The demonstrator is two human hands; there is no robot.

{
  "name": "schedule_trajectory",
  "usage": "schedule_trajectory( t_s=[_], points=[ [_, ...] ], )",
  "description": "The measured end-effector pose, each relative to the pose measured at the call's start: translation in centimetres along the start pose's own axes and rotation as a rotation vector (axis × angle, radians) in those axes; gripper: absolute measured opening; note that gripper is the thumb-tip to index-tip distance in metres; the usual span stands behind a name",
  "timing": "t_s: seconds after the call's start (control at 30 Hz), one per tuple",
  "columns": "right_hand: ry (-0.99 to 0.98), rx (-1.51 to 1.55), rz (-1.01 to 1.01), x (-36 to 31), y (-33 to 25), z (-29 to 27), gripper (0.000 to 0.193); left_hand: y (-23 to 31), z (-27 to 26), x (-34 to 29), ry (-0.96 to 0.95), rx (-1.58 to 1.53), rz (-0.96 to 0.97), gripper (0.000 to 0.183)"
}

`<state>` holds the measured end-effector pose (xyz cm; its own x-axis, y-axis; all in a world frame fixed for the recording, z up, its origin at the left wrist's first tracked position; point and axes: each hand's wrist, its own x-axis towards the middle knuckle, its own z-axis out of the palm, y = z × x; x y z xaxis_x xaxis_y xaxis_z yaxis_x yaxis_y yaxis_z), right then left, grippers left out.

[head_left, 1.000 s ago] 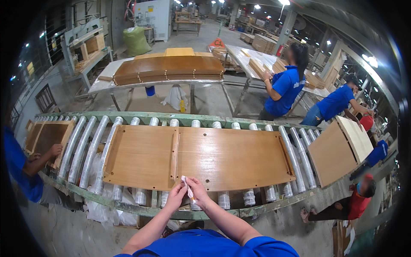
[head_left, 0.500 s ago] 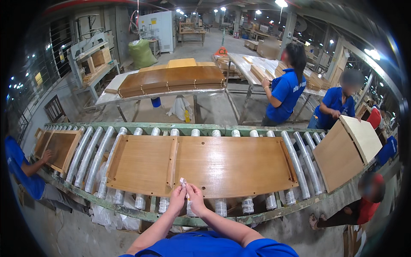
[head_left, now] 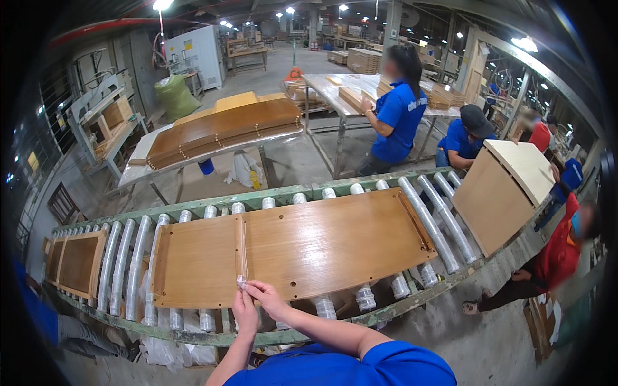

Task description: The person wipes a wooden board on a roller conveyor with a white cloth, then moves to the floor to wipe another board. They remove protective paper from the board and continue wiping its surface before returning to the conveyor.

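A long brown wooden panel (head_left: 335, 241) lies flat in front of me, with small holes near its edges. A narrow raised wooden strip (head_left: 241, 248) crosses it left of the middle. At the strip's near end, my left hand (head_left: 244, 310) and my right hand (head_left: 270, 301) come together, fingers closed around a small crumpled white piece (head_left: 241, 281). The piece may be paper, tape or a thin plastic wrapper; its kind is too small to tell. Its lower part is hidden by my fingers.
Wrapped metal rollers (head_left: 134, 270) carry the panel between green rails (head_left: 212, 336). A framed panel (head_left: 82, 260) lies at left; a wooden cabinet (head_left: 492, 199) stands at right. Co-workers in blue stand across the conveyor; a person in red (head_left: 559, 248) is at right. Stacked panels (head_left: 225, 132) rest beyond.
My view has turned and tilted. My hands, still together on the white piece, are nearer the strip's end. The left co-worker's hand no longer shows on the framed panel; the person in red reaches toward the cabinet.
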<state>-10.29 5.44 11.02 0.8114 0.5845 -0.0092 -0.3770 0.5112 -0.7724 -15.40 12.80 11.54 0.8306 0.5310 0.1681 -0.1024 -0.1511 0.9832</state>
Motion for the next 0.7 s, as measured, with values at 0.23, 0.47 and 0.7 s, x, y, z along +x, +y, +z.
schedule_trajectory(
  t_s=[0.23,0.47,0.7],
  points=[
    [-0.028,0.08,0.047,0.4,-2.2,-0.9,0.017,1.9,0.5,0.6,-0.091,-0.078,-0.13,0.029],
    [-0.016,0.019,0.062,-0.2,-4.0,-1.8,0.014,3.6,-0.3,2.3,-0.411,-0.523,-0.55,0.028],
    [-0.019,-0.091,0.019,0.2,-5.0,-1.9,0.014,3.4,0.5,2.7,-0.377,-0.454,-0.421,0.024]
  ],
)
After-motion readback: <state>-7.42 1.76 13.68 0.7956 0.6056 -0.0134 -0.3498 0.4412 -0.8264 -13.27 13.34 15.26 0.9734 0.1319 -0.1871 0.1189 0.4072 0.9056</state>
